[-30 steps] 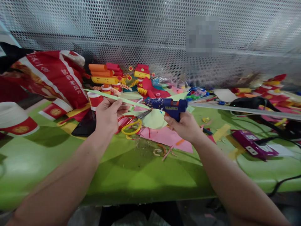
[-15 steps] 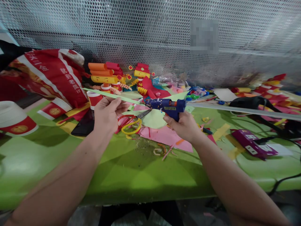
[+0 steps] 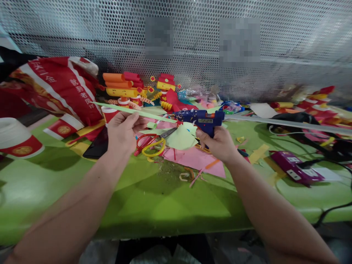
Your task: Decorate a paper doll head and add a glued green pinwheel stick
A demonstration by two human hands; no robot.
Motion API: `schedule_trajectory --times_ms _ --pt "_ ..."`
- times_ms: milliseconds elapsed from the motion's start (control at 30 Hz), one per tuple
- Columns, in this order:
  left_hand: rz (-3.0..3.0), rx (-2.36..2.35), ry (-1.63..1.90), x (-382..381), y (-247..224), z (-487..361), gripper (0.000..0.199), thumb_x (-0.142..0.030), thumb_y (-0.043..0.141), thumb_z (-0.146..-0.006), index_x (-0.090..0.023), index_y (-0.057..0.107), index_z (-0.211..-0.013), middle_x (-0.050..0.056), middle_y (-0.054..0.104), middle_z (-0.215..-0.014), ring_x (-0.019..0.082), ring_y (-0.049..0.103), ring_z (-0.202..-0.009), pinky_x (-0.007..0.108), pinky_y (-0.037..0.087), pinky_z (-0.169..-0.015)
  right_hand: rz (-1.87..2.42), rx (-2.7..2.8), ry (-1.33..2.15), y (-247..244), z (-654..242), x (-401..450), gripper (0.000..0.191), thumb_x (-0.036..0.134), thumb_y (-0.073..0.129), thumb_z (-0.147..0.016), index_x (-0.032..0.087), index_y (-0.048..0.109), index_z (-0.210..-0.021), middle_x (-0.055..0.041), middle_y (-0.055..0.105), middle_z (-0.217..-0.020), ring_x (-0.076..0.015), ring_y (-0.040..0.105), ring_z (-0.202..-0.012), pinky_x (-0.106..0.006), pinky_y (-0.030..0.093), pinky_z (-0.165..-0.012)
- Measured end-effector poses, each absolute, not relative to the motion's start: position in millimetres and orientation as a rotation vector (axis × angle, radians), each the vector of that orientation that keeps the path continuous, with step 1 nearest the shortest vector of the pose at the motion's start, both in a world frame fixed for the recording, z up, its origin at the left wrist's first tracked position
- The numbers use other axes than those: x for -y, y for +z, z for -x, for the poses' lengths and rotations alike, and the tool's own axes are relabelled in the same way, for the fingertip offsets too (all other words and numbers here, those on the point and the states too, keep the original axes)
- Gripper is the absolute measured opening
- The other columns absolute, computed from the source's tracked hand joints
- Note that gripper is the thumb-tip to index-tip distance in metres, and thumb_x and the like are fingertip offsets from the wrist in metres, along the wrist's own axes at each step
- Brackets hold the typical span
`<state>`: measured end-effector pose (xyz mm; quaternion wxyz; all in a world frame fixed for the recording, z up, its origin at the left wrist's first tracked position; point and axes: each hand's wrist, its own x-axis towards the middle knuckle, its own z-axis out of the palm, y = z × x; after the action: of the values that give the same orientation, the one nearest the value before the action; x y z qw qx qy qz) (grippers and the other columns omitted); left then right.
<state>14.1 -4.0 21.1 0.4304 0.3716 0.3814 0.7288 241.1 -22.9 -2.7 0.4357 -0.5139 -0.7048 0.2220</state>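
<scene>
My left hand (image 3: 123, 132) pinches a long light green paper strip (image 3: 115, 107) between thumb and fingers. The strip runs from upper left toward the tip of a blue glue gun (image 3: 206, 120). Around the glue gun's handle my right hand (image 3: 218, 141) is closed, and a long glue stick (image 3: 261, 119) sticks out of the gun's back to the right. Whether the nozzle touches the strip, I cannot tell. Below the strip lie scissors (image 3: 154, 147) with red and yellow handles, beside a pale green paper piece (image 3: 181, 137) and pink paper (image 3: 203, 163).
Paper figures (image 3: 121, 90) and a red bag (image 3: 63, 86) stand along the perforated metal panel (image 3: 187, 44). Paper cups (image 3: 20, 139) and a dark phone (image 3: 96, 146) are at left. A purple power strip (image 3: 297, 168) with a black cable lies on the green table (image 3: 165, 205) at right.
My right hand has moved the glue gun slightly to the right along the strip. My left hand has shifted a little left and still holds the strip.
</scene>
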Motion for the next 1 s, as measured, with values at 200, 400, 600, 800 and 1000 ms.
schedule_trajectory --times_ms 200,400,600,800,1000 --pt "-0.946 -0.958 1.795 3.4 20.2 -13.9 0.019 -0.002 0.054 -0.074 -0.013 0.055 -0.059 0.000 0.063 -0.050 0.010 0.061 -0.046 0.018 0.048 -0.044 1.409 1.592 0.484 -1.3 -244.9 15.7 0.026 0.043 0.055 -0.073 0.019 0.048 -0.064 0.0040 0.047 -0.042 -0.0111 0.044 -0.039 -0.026 0.035 -0.044" --pt "-0.964 -1.002 1.790 4.1 18.5 -17.2 0.017 -0.007 0.057 -0.072 -0.015 0.054 -0.058 -0.002 0.061 -0.051 0.009 0.060 -0.047 0.019 0.050 -0.049 1.504 1.435 0.613 0.9 -260.2 2.6 0.020 0.036 0.057 -0.072 0.019 0.047 -0.073 0.0039 0.055 -0.057 -0.0074 0.045 -0.036 -0.022 0.034 -0.040" --pt "-0.972 -1.016 1.730 4.9 14.5 -20.4 0.015 -0.009 0.057 -0.071 -0.016 0.052 -0.059 -0.003 0.062 -0.052 0.010 0.062 -0.051 0.020 0.052 -0.054 1.485 1.363 0.726 15.3 -273.4 11.6 0.015 0.031 0.056 -0.077 0.019 0.047 -0.076 0.0051 0.054 -0.053 -0.0068 0.045 -0.033 -0.020 0.034 -0.036" --pt "-0.958 -0.962 1.720 7.3 14.5 -27.0 0.020 0.001 0.053 -0.070 -0.014 0.052 -0.058 -0.003 0.059 -0.047 0.010 0.059 -0.043 0.020 0.050 -0.047 1.714 1.275 0.570 22.0 -320.3 34.1 0.013 0.023 0.063 -0.074 0.018 0.051 -0.070 0.0059 0.049 -0.041 -0.0087 0.043 -0.034 -0.021 0.035 -0.037" --pt "-0.980 -0.989 1.690 8.7 10.9 -32.0 0.019 0.002 0.053 -0.070 -0.014 0.053 -0.059 -0.003 0.060 -0.047 0.009 0.058 -0.043 0.020 0.050 -0.048 1.662 0.891 0.685 0.4 -365.9 33.4 0.017 0.013 0.061 -0.075 0.018 0.047 -0.067 0.0070 0.049 -0.047 -0.0059 0.043 -0.031 -0.019 0.038 -0.033"
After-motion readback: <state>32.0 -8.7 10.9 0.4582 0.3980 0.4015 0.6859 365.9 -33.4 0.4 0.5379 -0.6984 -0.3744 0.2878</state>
